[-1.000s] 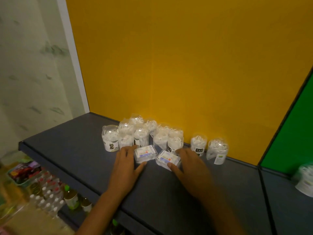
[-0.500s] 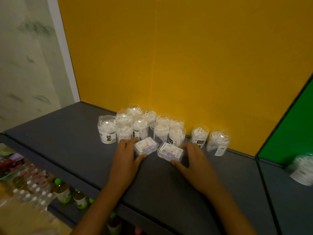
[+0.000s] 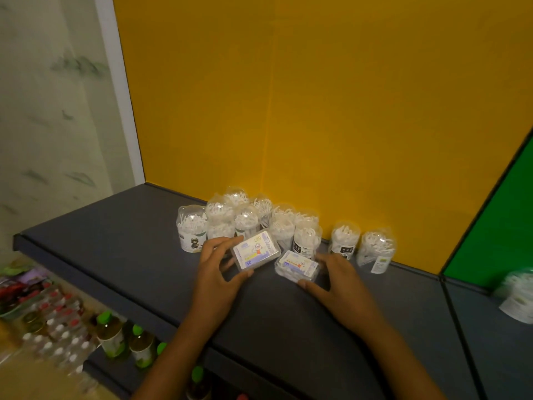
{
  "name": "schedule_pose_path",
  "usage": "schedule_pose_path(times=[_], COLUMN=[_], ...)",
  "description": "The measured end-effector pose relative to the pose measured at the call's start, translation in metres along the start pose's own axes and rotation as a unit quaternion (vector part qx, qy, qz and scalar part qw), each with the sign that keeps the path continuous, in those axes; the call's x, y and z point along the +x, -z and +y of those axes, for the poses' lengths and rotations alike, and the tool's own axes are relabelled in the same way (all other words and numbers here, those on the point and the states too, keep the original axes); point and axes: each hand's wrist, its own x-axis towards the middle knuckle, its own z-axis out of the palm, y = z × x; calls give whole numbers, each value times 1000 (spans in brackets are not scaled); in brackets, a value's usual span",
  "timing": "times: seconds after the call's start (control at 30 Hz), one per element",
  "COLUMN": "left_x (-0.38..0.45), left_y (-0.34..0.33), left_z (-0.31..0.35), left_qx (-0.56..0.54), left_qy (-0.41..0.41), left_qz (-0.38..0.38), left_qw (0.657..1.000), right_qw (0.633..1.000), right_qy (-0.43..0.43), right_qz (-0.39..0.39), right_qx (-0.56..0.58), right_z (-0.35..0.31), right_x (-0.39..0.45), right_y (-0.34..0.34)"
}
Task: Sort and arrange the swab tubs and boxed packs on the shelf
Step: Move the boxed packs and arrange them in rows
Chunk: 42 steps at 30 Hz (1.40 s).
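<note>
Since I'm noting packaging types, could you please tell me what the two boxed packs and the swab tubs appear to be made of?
The boxed pack in the left hand and the other boxed pack look like clear glossy plastic with printed paper labels. The swab tubs also seem to be thin clear plastic: white swabs show through and the lids glint.

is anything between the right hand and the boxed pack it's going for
Nothing visible. The right hand already touches the right boxed pack on the shelf: thumb at its near edge, fingers at its far side.

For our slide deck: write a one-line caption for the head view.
Left hand lifts one boxed pack; right hand grips another before swab tubs.
</note>
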Motion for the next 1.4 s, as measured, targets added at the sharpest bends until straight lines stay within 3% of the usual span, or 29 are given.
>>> schedule_pose_path(times=[0.33,0.63,1.0,1.4], left_x=[-1,-19,-75,-180], left_y=[-2,-4,-35,-119], left_z=[4,32,139,274], left_qx=[-1,-18,-29,-119], left_qy=[-14,-6,-71,-49], left_qz=[3,-23,-96,-169], left_qw=[1000,1000,992,977], right_qw=[990,978,974,964], right_qy=[65,18,-12,-71], right_qz=[70,147,204,256], right_qx=[108,150,97,12], right_z=[-3,-8,12,60], right_x=[-6,-58,-181,-369], right_y=[18,46,149,280])
